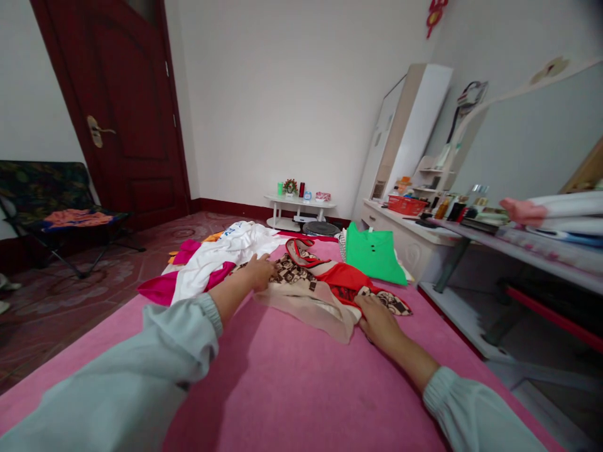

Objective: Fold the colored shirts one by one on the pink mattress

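A beige, brown-patterned and red garment (315, 287) lies spread on the pink bed cover (292, 383). My left hand (260, 272) rests on its left side, fingers curled down into the cloth. My right hand (377, 319) presses on its right lower edge with the fingers closed on the fabric. Both arms wear pale grey-green sleeves. To the left of the garment lies a white shirt (221, 258) over magenta cloth (162, 287). A folded green shirt (377, 254) sits to the right, near the bed's far edge.
A dark red door (117, 107) stands at the back left beside a folding chair (51, 210) with orange cloth. A small white table (299, 210) stands by the far wall. A white cabinet (405, 132) and cluttered desk (424, 235) line the right side.
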`<state>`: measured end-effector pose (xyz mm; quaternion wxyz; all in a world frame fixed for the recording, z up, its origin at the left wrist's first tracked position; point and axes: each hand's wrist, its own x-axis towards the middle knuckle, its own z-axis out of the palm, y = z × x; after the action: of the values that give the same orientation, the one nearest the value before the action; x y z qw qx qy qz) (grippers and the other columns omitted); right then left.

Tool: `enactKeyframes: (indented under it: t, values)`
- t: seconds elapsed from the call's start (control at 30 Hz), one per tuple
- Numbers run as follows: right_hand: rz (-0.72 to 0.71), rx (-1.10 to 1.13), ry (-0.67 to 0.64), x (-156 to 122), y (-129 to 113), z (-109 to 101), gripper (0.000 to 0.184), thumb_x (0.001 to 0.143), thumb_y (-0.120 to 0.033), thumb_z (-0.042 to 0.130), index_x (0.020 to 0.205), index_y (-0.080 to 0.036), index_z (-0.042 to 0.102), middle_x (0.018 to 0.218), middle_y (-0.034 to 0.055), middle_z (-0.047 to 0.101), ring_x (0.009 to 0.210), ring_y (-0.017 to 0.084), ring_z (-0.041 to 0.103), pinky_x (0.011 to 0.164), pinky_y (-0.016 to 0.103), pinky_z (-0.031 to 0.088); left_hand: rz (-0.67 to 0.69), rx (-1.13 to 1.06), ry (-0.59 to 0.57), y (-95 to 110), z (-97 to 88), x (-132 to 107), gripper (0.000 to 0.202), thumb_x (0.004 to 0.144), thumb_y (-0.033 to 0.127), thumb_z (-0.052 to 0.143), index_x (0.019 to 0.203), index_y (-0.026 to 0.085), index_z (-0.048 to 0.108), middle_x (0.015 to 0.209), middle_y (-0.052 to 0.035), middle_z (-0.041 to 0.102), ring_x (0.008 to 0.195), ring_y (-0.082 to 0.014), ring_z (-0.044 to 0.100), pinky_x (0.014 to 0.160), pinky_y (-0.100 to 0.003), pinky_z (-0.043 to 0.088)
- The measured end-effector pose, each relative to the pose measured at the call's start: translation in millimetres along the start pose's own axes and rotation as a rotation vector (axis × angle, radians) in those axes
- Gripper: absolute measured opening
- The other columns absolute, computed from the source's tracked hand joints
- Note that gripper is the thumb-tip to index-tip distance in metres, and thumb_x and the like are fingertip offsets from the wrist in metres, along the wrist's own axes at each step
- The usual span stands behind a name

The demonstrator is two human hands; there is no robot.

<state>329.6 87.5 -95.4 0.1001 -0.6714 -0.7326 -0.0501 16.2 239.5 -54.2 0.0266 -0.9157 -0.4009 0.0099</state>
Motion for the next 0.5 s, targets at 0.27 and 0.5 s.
enactKeyframes:
  t: [0.27,0.5]
  values:
    - [0.076,0.265,0.049,-30,5,-28,0.026,0.074,-0.014,0.051,0.096,-0.021,0.064,0.093,0.0073,0.070,0.091,0.023,0.063,0.077,0.029,0.044,0.197,-0.246,0.002,23,-9.5,-71,0.034,0.066,0.015,0.056,0.098,0.021,0.068,0.084,-0.0049,0.069,0.083,-0.0235,0.064,0.076,-0.030,0.047]
    - [0.039,0.889,-0.124,-69,3,-131,0.018,0.069,-0.030,0.066,0.086,-0.022,0.067,0.085,0.0020,0.071,0.076,0.019,0.064,0.069,0.026,0.049,0.088,-0.884,-0.235,52,-93.9,-182,0.040,0.073,0.030,0.065,0.113,0.025,0.064,0.097,0.0000,0.068,0.089,-0.0217,0.064,0.071,-0.024,0.051]
